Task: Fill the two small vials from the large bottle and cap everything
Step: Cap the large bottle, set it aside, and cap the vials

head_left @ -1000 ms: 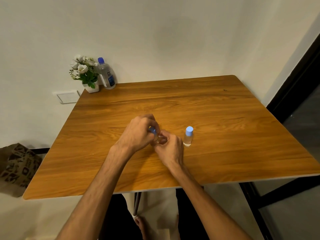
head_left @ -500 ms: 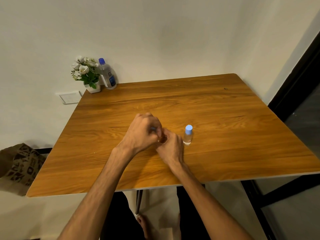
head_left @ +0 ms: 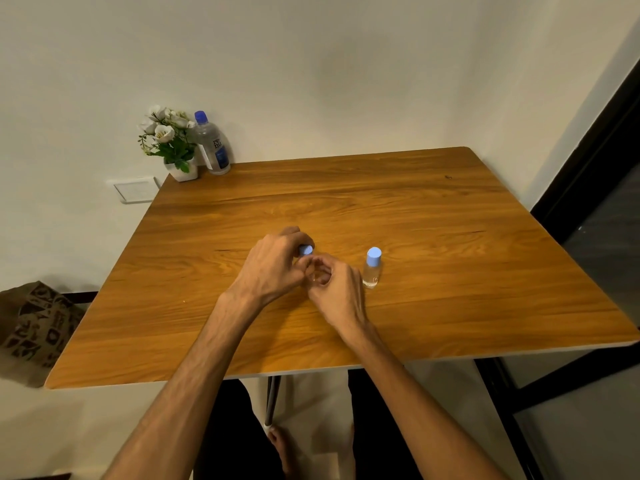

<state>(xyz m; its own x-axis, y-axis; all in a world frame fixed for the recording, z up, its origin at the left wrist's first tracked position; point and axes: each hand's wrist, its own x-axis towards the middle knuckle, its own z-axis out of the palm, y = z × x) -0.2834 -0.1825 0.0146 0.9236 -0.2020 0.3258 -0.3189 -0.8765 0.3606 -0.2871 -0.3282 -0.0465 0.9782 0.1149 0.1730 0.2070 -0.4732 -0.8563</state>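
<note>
Near the middle of the wooden table (head_left: pixel 433 237), my left hand (head_left: pixel 273 268) pinches a small light-blue cap (head_left: pixel 306 250) from above. My right hand (head_left: pixel 336 289) grips the clear small vial (head_left: pixel 317 275) under that cap; the vial is mostly hidden by my fingers. Whether the cap sits on the vial's neck I cannot tell. A second small vial (head_left: pixel 372 268) with a light-blue cap stands upright just right of my right hand, apart from it. The large clear bottle (head_left: pixel 213 145) with a dark-blue cap stands at the far left corner by the wall.
A white pot of white flowers (head_left: pixel 169 143) stands beside the large bottle. A wall socket plate (head_left: pixel 133 190) is left of the table. A patterned brown paper bag (head_left: pixel 34 327) sits on the floor at left. A dark door frame (head_left: pixel 588 161) runs along the right.
The left hand's fingers have shifted so the blue cap shows again at its fingertips; half a second ago it was hidden. Both hands stay at the same spot.
</note>
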